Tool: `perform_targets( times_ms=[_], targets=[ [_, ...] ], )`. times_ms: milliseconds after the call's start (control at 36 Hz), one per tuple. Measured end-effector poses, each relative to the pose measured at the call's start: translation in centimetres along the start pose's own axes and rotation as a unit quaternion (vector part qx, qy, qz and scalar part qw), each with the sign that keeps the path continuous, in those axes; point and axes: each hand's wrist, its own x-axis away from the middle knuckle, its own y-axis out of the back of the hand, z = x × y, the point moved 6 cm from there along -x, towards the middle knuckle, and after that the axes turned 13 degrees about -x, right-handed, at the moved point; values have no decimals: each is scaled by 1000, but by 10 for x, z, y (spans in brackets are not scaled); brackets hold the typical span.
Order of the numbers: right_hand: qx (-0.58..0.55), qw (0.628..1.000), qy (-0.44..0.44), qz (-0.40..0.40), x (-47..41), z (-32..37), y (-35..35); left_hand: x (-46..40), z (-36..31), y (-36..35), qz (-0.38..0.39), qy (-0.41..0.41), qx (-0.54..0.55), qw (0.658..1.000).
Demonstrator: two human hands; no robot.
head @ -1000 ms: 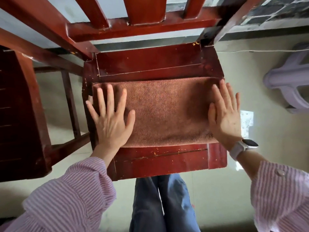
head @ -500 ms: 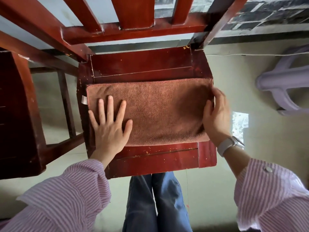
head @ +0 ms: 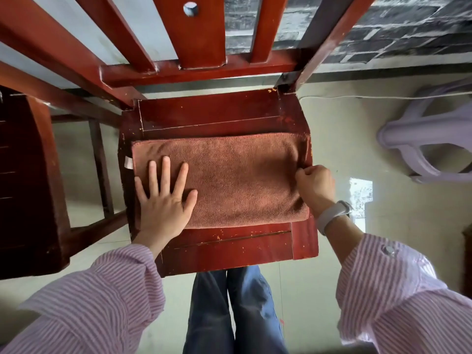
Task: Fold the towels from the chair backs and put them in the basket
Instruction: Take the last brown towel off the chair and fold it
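Note:
A brown towel (head: 237, 177), folded into a long rectangle, lies flat across the seat of a red wooden chair (head: 224, 246). A small white label sticks out at its left end. My left hand (head: 163, 200) presses flat on the towel's left part, fingers spread. My right hand (head: 315, 186) is curled at the towel's right end, fingers closed on that edge, which is slightly lifted and creased. No basket is in view.
The chair's slatted back (head: 199, 34) rises ahead. A second dark red chair (head: 28, 175) stands at the left. A pale purple plastic stool (head: 429, 149) sits on the floor at the right. My legs in jeans are below the seat's front edge.
My right hand went from lying flat on the towel's right end to curling and gripping that edge. My left hand slid slightly toward the near edge and stays flat.

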Motion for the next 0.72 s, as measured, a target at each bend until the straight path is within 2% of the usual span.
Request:
perform_targets(
  times_ms=[111,250,333,389,444,472,500,556,583,611,667,722],
  targets=[
    [-7,1000,12,7,8,3,4,0,1,3,15,-10,-1,1000],
    [-120,992,-9,45,15,3,16,1,3,11,18,-23,34,999],
    [-158,982,-16,105,27,18,25,2,5,27,-14,2,139,990],
    [-189,970,-22,152,43,37,23,7,9,39,-35,46,282,958],
    [-214,955,-19,204,63,60,10,17,13,44,-8,102,432,896],
    [-226,946,-20,231,74,72,-1,23,12,44,29,129,511,849],
    [-233,937,-19,258,86,84,-14,28,9,44,70,153,603,780],
    [-257,912,-19,320,111,108,-42,39,3,40,125,208,750,615],
    [-278,894,-22,350,119,118,-56,44,4,38,131,242,787,552],
    [-294,881,-19,370,124,128,-67,50,6,34,130,270,806,510],
    [-274,890,22,364,121,139,-81,61,8,21,134,300,822,466],
    [-182,929,109,304,106,145,-85,69,9,9,133,316,822,454]
  ],
)
